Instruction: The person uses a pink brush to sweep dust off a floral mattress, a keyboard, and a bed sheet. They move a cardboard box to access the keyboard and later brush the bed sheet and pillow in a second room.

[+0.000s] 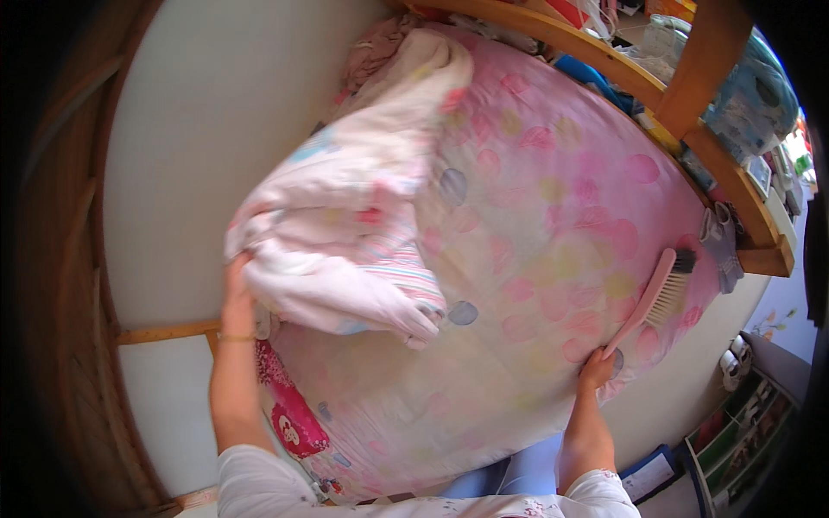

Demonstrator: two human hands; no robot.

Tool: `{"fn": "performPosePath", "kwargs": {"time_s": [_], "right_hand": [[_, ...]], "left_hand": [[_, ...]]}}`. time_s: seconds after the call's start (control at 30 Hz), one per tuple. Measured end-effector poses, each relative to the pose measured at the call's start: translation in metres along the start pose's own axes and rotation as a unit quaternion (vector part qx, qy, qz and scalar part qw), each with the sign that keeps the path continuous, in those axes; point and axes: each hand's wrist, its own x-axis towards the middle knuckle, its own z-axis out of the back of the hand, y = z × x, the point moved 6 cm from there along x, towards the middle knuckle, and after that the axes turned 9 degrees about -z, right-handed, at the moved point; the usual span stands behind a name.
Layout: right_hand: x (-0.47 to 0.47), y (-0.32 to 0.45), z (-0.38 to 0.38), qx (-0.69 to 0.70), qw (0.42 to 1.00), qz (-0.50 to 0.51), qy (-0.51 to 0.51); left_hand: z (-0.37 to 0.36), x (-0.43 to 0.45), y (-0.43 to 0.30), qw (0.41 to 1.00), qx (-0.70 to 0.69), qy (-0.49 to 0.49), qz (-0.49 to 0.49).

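A bed with a pink sheet [518, 362], printed with circles, lies before me. My left hand [239, 278] grips the edge of a pale pink quilt [337, 188] at the bed's left side. The quilt is bunched, partly blurred, and stretches up toward the far end; its folds cover the fingertips. At the right edge of the mattress, my right hand [597, 371] holds a pink-handled bed brush [651, 291]. Its bristles, dark at the tip end and pale elsewhere, face right, and the brush appears over the sheet; I cannot tell whether it touches.
A wooden bed rail and post [706, 71] run along the far right, with bags and other items behind. Grey socks [722, 246] hang by the rail's end. A crimson printed cloth [298, 421] lies at the near left. A shoe rack [745, 434] stands at the lower right.
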Motion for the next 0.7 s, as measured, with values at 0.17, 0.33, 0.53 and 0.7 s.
{"fn": "performPosePath", "kwargs": {"time_s": [0.17,0.33,0.53,0.7], "right_hand": [[0.004,0.008,0.012,-0.010,0.999,0.036,-0.037],[0.008,0.010,0.016,0.011,0.999,0.050,-0.009],[-0.016,0.023,0.013,0.029,0.999,-0.022,0.036],[0.006,0.001,0.002,0.055,0.997,0.055,0.005]], "left_hand": [[0.279,-0.178,-0.131,0.933,0.151,-0.308,-0.106],[0.443,-0.459,-0.251,0.690,0.494,-0.499,-0.173],[0.442,-0.578,-0.290,0.198,0.621,-0.756,-0.058],[0.471,-0.423,-0.132,0.443,0.740,-0.456,-0.218]]}}
